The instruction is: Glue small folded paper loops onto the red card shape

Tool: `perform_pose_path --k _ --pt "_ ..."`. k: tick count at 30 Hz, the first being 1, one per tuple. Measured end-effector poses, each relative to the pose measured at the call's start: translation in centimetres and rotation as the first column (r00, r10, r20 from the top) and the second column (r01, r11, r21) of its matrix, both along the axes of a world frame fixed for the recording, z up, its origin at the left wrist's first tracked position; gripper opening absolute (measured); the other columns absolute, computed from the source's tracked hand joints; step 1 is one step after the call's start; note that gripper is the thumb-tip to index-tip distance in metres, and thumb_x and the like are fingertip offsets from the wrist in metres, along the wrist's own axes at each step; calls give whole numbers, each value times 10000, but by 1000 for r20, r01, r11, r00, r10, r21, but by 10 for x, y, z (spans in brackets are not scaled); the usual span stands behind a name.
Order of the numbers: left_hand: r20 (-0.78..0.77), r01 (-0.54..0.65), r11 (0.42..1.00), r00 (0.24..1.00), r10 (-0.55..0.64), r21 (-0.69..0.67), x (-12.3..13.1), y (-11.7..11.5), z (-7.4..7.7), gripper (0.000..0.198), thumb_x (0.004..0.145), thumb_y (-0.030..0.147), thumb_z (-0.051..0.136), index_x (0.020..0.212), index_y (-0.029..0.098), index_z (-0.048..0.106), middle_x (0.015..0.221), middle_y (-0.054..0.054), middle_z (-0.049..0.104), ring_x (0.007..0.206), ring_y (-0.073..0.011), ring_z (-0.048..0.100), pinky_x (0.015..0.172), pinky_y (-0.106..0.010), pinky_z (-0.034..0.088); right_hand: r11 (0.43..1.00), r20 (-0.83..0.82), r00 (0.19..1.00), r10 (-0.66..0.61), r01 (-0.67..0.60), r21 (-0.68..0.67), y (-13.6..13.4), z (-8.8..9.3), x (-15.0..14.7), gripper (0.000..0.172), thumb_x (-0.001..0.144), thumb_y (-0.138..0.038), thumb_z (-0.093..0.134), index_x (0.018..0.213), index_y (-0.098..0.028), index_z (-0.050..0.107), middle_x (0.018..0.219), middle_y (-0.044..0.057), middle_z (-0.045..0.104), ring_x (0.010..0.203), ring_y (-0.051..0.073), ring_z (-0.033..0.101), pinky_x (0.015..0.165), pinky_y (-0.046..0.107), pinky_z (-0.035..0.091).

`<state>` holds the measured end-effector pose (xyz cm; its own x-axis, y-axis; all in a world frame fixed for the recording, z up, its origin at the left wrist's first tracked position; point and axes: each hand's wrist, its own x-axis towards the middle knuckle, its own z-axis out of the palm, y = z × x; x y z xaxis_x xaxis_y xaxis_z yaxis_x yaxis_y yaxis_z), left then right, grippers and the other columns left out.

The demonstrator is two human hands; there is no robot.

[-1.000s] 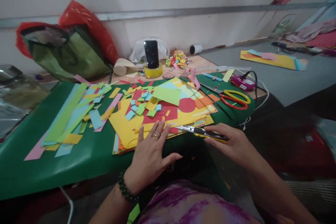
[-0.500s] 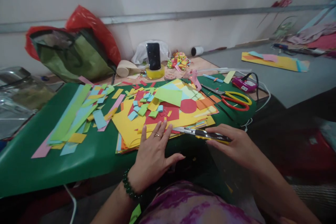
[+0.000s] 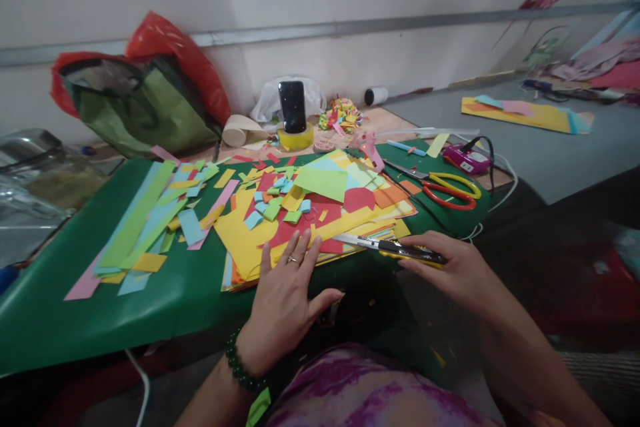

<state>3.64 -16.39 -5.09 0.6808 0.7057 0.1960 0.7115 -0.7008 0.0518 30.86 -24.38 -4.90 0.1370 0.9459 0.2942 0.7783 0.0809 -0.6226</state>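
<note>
My left hand point(image 3: 287, 300) lies flat with fingers spread on the front edge of a stack of coloured paper, topped here by a yellow sheet point(image 3: 241, 235). My right hand point(image 3: 453, 270) grips the black and yellow handle of a utility knife point(image 3: 387, 247). Its blade points left, against the lower edge of a yellow paper strip point(image 3: 345, 223), close to my left fingertips. Beneath the strip a red sheet point(image 3: 285, 233) shows, and the strip covers the lower part of a red paper circle point(image 3: 359, 198). Small curled paper pieces point(image 3: 273, 209) sit on the stack.
Scissors point(image 3: 453, 190), a pink glue gun point(image 3: 370, 150) and a purple power socket point(image 3: 467, 158) lie at the right. Long paper strips point(image 3: 135, 213) spread over the green mat point(image 3: 165, 317) at left. A phone point(image 3: 292, 107) stands at the back, near a green bag point(image 3: 145, 110).
The knife and my right hand have moved slightly right and up. The yellow strip has lifted and shifted away from me, exposing red paper and partly covering the circle.
</note>
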Motion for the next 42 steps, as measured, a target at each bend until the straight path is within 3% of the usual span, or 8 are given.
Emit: perform_pose_path --k 7,12,19,24,42 --pt "0 2 1000 1000 -2 -14 -1 0 -2 797 885 686 308 1486 163 339 1489 -160 423 1363 -326 403 1119 -631 218 1000 40 999 -5 5 14 4 -1 1 280 835 -428 614 997 -229 725 940 60 731 840 227 704 709 311 566" --pt "1 -41 998 999 41 41 1 0 -3 797 860 710 339 1447 178 422 1500 -169 403 1384 -351 365 1118 -645 198 999 39 999 -17 16 29 6 -1 2 277 832 -428 622 1000 -233 722 939 58 727 835 224 703 708 305 564" --pt "10 35 999 999 -35 -26 4 2 -2 819 861 727 298 1449 168 414 1474 -170 444 1354 -323 413 1138 -604 186 999 11 1000 -29 29 23 4 -5 1 288 831 -438 620 1007 -233 719 935 63 729 832 235 701 704 321 562" --pt "2 52 998 999 -52 -39 6 2 -3 856 851 744 280 1475 164 365 1485 -165 430 1365 -308 403 1151 -561 184 1000 -13 1000 16 -16 -3 9 -5 -4 289 836 -416 614 1028 -224 713 947 70 723 852 233 698 720 323 561" --pt "18 67 997 998 -66 -40 5 2 -4 864 838 741 335 1481 164 357 1478 -177 436 1369 -322 394 1150 -592 162 995 -2 996 92 -92 -33 13 3 0 284 827 -436 612 977 -222 725 907 68 730 815 218 696 737 322 566"
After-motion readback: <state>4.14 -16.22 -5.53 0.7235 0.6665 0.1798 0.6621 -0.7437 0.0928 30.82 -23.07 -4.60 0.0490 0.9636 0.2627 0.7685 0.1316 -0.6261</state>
